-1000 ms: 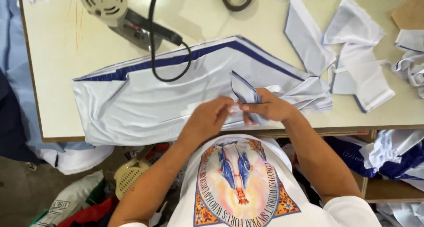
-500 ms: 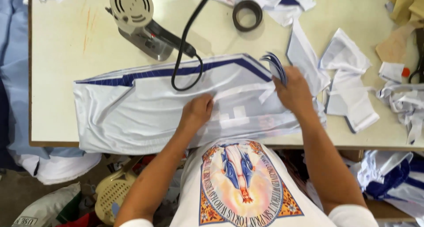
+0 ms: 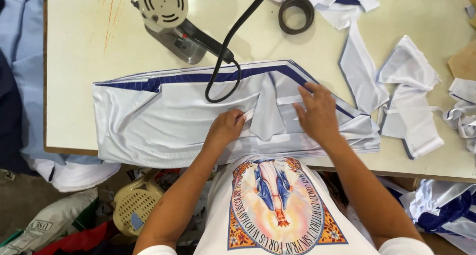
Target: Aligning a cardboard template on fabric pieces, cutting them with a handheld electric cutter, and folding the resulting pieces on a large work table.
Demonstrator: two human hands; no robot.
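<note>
— Where is the white fabric stack [image 3: 163, 126] found?
— Spread flat on the table [image 3: 84, 46], near its front edge.
— How is it held?
— A fold is pinched by the left hand [image 3: 225, 128]; the right hand [image 3: 317, 111] is pressed flat, unclenched.

The right hand [image 3: 317, 113] has dropped from the striped edge onto the fabric stack [image 3: 163, 131].

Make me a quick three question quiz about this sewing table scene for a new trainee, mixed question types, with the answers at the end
1. True or false: the left hand and the right hand both rest on the stack of white fabric with a blue stripe.
2. What crosses the fabric's top edge?
A. black power cord
B. scissors
C. ruler
3. Fill in: the dark tape ring lies on the ____.

Key: 1 true; 2 A; 3 table.
</note>
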